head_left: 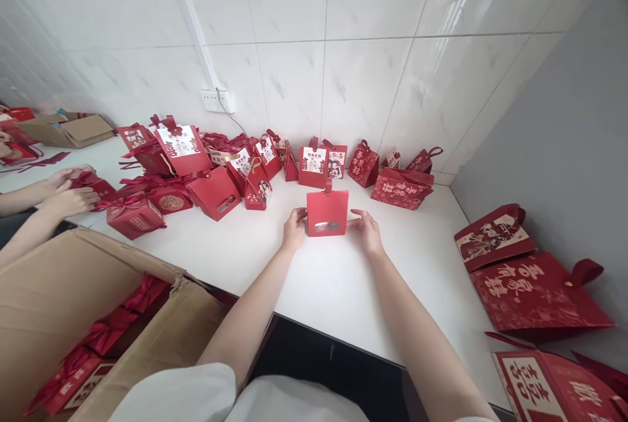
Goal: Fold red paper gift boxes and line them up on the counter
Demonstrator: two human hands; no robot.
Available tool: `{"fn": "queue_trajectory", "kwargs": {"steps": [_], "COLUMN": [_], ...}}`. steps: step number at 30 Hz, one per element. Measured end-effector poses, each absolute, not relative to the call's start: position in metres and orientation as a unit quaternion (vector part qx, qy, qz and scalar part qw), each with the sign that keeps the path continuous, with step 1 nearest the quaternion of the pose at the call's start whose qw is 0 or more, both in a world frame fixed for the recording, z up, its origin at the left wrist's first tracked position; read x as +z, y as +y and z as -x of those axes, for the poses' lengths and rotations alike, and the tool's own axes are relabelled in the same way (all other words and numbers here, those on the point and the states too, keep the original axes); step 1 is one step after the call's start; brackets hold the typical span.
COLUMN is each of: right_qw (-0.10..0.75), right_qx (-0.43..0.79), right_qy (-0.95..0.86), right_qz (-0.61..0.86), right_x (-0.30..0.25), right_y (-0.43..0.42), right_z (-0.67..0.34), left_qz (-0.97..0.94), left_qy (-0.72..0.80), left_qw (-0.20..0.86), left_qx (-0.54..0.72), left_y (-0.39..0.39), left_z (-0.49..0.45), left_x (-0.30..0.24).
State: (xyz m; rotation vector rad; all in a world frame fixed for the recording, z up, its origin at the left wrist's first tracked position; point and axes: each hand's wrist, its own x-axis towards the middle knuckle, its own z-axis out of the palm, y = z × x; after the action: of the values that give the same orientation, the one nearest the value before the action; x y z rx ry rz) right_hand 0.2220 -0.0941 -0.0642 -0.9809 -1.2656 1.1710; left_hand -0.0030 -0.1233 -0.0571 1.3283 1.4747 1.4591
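A red gift box [327, 206] with a ribbon loop at the top and a small clear window low on its front stands upright on the white table. My left hand [294, 231] is at the box's left edge, its fingers curled against the side. On the other side, my right hand [367, 232] has its fingers apart, with the tips close to the right edge; whether they touch it I cannot tell. Behind it stand a gift box with a white printed front [314, 165] and a red patterned box [402, 188].
Many red gift boxes [216, 192] crowd the left and back. More patterned boxes [534, 291] line the right edge. An open cardboard carton [196, 311] holding ribboned boxes stands front left. At far left, another person's hands [73, 196] hold a red box. A socket [217, 101] is on the wall.
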Motion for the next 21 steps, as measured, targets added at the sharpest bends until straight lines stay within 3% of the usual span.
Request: {"fn": "queue_trajectory", "kwargs": {"steps": [5,8,15,21], "right_qw": [0.571,0.566,0.502,0.502], "right_qx": [0.525,0.517,0.661,0.675], "right_qy": [-0.480,-0.494,-0.471,-0.441], "right_qz": [0.410,0.410,0.298,0.314], "right_x": [-0.067,-0.060,-0.053,-0.054], "right_y": [-0.107,-0.111,-0.129,-0.124], "right_z": [-0.235,-0.230,-0.211,-0.211], "left_qz": [-0.371,-0.423,-0.519,-0.610], "left_qy": [0.596,0.585,0.650,0.631], "left_qw": [0.351,0.311,0.283,0.309], "left_qx": [0.620,0.618,0.478,0.366], "left_y": [-0.143,-0.160,-0.187,-0.192], "left_z": [0.021,0.017,0.011,0.015], "left_x": [-0.019,0.021,0.078,0.128]}}
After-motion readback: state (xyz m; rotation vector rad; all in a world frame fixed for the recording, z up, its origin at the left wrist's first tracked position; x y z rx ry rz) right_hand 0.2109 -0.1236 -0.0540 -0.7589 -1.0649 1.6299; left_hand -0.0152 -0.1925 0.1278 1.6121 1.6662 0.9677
